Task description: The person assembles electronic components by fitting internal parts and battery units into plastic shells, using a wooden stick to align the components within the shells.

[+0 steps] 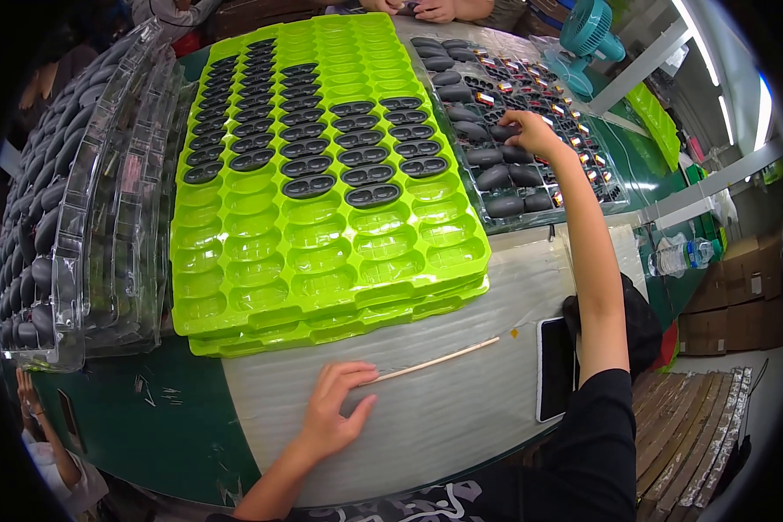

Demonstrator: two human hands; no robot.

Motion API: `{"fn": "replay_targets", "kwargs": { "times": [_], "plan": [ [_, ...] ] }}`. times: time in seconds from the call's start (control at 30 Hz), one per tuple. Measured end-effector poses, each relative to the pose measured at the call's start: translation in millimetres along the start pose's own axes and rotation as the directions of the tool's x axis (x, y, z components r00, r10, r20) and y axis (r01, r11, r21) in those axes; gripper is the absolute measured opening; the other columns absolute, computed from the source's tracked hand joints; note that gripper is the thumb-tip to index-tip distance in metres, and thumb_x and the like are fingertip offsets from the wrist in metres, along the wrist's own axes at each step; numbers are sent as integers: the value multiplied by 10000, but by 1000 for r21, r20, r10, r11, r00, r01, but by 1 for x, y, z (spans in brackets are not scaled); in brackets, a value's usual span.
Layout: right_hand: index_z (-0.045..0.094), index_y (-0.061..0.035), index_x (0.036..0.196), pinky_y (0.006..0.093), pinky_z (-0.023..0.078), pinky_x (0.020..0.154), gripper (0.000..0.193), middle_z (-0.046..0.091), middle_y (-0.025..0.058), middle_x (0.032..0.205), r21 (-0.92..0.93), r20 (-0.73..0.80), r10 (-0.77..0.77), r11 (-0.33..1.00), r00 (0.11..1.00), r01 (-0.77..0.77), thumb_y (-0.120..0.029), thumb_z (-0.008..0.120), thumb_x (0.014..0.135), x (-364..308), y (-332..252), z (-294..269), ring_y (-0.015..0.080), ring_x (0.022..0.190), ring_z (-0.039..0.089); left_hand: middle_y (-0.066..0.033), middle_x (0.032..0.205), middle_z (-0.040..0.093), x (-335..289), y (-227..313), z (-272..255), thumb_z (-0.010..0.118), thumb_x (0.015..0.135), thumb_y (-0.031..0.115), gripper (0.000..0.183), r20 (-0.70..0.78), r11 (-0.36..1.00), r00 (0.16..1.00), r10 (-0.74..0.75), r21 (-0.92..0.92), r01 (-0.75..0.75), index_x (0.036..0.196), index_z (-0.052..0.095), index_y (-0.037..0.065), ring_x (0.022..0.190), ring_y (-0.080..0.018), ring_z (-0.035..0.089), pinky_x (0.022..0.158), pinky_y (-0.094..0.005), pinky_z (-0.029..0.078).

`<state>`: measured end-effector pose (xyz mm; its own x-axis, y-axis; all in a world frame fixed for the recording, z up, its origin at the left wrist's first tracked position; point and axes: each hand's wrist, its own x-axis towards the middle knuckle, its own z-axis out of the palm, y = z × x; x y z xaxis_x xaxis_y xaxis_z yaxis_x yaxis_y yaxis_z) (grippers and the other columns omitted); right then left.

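My right hand point(532, 135) reaches into a clear tray at the far right, with thumb and fingertips closed on a dark oval shell point(502, 133). Other dark shells point(494, 178) lie in rows beside it. My left hand point(335, 413) hovers low or rests over the pale sheet on the table, fingers spread and holding nothing. Its fingertips come close to the end of a thin wooden stick point(439, 358); whether they touch it I cannot tell. Between the hands stands a stack of lime-green trays point(322, 300), the top one partly filled with dark oval earbud-case inserts point(371, 194).
Clear trays point(113, 261) full of dark shells are stacked at the left. A tablet-like device point(555, 370) lies near my right arm. Small parts with red and white bits point(574, 130) fill the right tray. A teal fan point(590, 35) stands behind; other people sit around the table.
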<state>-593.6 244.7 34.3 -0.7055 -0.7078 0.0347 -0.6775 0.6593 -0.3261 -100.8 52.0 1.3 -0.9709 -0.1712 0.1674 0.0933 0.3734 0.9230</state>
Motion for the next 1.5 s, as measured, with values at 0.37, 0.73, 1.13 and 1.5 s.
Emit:
{"fn": "replay_targets", "kwargs": {
  "times": [0.37, 0.73, 1.13, 1.5],
  "plan": [
    [648, -22, 975, 299, 479, 723, 291, 660, 73, 888, 76, -66, 73, 995, 995, -68, -10, 673, 685, 17, 0, -8, 155, 776, 589, -106, 1054, 580, 1, 1, -1, 664, 704, -24, 315, 12, 1000, 1000, 13, -23, -13, 1001, 592, 49, 987, -285, 540, 862, -359, 429],
    [638, -92, 995, 361, 467, 839, 330, 637, 88, 1010, -275, -52, 95, 956, 994, -105, 20, 631, 685, 28, -9, -1, 266, 976, 589, -100, 1050, 582, 0, 1, -2, 655, 717, -14, 294, 23, 1000, 1000, 14, -4, -14, 997, 591, 51, 987, -284, 539, 869, -364, 420],
    [564, -39, 822, 362, 470, 755, 133, 571, 87, 888, -367, -356, -172, 930, 918, 32, -44, 656, 726, 13, -2, -1, 279, 863, 572, -103, 1056, 578, 1, -1, -2, 647, 726, -14, 297, 21, 999, 999, 29, -27, -28, 1010, 584, 48, 991, -286, 539, 872, -359, 418],
    [580, -4, 881, 287, 486, 741, 159, 642, 115, 923, 473, -177, -476, 726, 861, 499, -55, 681, 770, -128, -228, 28, 203, 837, 629, -127, 1105, 536, -16, -12, 4, 680, 745, -43, 447, -88, 893, 986, -142, -441, 89, 1149, 500, 18, 994, -213, 576, 878, -317, 481]
  ]
}}
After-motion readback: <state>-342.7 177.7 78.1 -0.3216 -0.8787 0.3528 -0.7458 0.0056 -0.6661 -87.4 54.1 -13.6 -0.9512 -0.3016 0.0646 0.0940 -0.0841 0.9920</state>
